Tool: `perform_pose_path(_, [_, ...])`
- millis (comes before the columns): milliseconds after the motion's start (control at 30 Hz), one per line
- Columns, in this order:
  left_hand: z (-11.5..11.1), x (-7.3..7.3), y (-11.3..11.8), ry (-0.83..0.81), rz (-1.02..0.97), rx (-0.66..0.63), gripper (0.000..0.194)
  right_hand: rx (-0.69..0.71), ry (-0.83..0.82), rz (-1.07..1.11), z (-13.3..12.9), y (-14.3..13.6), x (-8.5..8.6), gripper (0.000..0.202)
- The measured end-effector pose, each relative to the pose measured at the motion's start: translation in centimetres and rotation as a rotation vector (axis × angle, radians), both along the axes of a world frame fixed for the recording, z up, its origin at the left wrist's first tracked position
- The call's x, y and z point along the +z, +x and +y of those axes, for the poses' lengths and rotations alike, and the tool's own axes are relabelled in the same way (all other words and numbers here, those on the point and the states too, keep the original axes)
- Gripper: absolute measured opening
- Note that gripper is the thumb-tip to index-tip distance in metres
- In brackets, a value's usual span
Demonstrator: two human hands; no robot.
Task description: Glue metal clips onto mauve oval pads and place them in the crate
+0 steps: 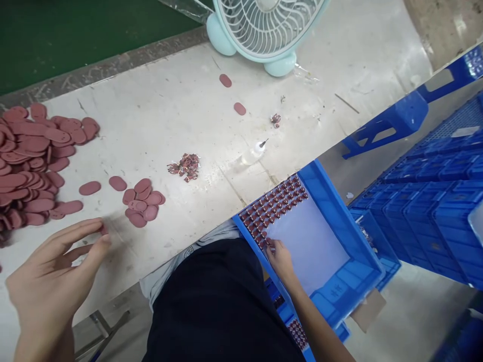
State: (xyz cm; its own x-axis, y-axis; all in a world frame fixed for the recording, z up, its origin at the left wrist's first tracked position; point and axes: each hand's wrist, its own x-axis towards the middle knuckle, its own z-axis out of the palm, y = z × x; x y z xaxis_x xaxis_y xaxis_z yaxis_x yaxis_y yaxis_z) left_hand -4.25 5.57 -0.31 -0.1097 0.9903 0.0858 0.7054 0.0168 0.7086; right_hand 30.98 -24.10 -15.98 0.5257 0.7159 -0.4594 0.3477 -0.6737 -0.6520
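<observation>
My left hand (62, 274) is raised over the table's near edge, thumb and fingertips pinched on a reddish oval piece (103, 230) seen only in part. Beside it lies a large heap of flat reddish oval pieces (33, 166), and a smaller cluster (143, 202) of them is farther right. Down in a blue bin (332, 216), my right hand (279, 259) has its fingers closed at the end of the rows of small dark-red parts with metal leads (277, 201). Its fingertips are on one small dark-red part (270, 243), mostly hidden. The rows stand on a pale sheet (307, 241).
A small pile of the leaded parts (185, 167) lies mid-table. To its right is a clear needle-tipped bottle (251, 154). A light-blue fan (266, 30) stands at the back. Stacked blue crates (433, 201) fill the right side, and a blue stool (400, 118) is near the table.
</observation>
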Motion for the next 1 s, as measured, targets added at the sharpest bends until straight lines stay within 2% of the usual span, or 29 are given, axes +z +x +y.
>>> perform_pose_path(200, [-0.1, 0.1, 0.4, -0.04, -0.091, 0.009, 0.041, 0.081, -0.078, -0.071, 0.2, 0.2, -0.1, 0.026])
perform_pose_path(533, [-0.3, 0.2, 0.6, -0.028, -0.136, 0.009, 0.039, 0.157, -0.222, -0.156, 0.6, 0.1, -0.3, 0.025])
perform_pose_path(767, [-0.9, 0.3, 0.5, -0.042, -0.254, 0.014, 0.044, 0.19, -0.325, -0.252, 2.7, 0.3, -0.7, 0.024])
perform_pose_path(1000, [-1.5, 1.5, 1.4, -0.067, -0.32, -0.041, 0.037, 0.275, -0.327, -0.242, 4.6, -0.1, 0.8, 0.026])
